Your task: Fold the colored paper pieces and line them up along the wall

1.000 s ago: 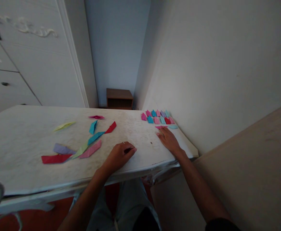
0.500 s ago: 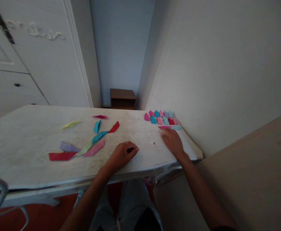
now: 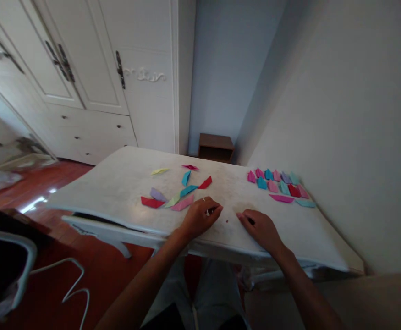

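Note:
My left hand [image 3: 203,216] rests near the table's front edge, fingers curled to the thumb, with nothing visible in it. Just beyond it lies a pink folded paper piece [image 3: 183,203], part of a loose group with a red piece [image 3: 152,202], a lilac piece [image 3: 158,195] and several others. To the right, my right hand [image 3: 258,227] is also curled closed on the tabletop, and no object shows in its fingers. Farther right, a magenta folded paper [image 3: 281,198] and a pale aqua one [image 3: 305,202] lie in front of two rows of small folded paper pieces [image 3: 272,185].
The white table [image 3: 107,183] meets a pale wall [image 3: 341,137] on the right. Behind it stand a white wardrobe [image 3: 152,105] and a small brown cabinet [image 3: 216,140]. A white metal frame [image 3: 30,256] is at lower left, above the reddish floor [image 3: 66,275].
My right hand has left the magenta paper at the right and come back toward my left hand. The view has swung left, showing more of the wardrobe and floor.

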{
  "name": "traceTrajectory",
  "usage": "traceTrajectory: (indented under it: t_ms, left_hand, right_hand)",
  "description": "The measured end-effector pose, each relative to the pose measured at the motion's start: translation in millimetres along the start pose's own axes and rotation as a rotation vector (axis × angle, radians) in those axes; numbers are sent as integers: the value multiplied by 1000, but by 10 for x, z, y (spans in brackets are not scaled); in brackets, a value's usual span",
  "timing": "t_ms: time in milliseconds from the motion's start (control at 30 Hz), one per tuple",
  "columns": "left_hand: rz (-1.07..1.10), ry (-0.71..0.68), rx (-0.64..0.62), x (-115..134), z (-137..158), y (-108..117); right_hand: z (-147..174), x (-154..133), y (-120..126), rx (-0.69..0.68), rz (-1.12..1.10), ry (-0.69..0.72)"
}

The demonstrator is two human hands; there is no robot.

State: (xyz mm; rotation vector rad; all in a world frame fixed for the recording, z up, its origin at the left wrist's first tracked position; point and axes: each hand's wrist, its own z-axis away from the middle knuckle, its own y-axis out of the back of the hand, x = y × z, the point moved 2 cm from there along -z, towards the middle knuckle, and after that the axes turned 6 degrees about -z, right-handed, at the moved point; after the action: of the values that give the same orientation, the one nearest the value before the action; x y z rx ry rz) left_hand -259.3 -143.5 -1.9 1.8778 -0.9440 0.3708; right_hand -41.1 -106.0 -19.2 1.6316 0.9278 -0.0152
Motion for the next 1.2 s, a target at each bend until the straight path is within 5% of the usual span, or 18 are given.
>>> traceTrajectory:
  t_ms: [200,300,433,733,867,1200]
  left_hand:
    - [-368,95,152,-581,328,900]
    - [-466,226,52,-866,509,1354]
    - [-486,300,-85,-1010,683,1638]
    - [-284,431,-38,-898,811,1723]
    - [9,462,-26,-726,792,1677]
    - [374,359,-109,-130,281,1087]
  right_hand:
    - [31,17,19,30,-43,14]
    - [36,38,50,24,-117,-6]
    - [25,44,71,32,-180,-32]
    - [60,78,109,58,-214,-43]
    - [60,77,109,57,-222,-51]
    - [57,30,89,73,-260,-45]
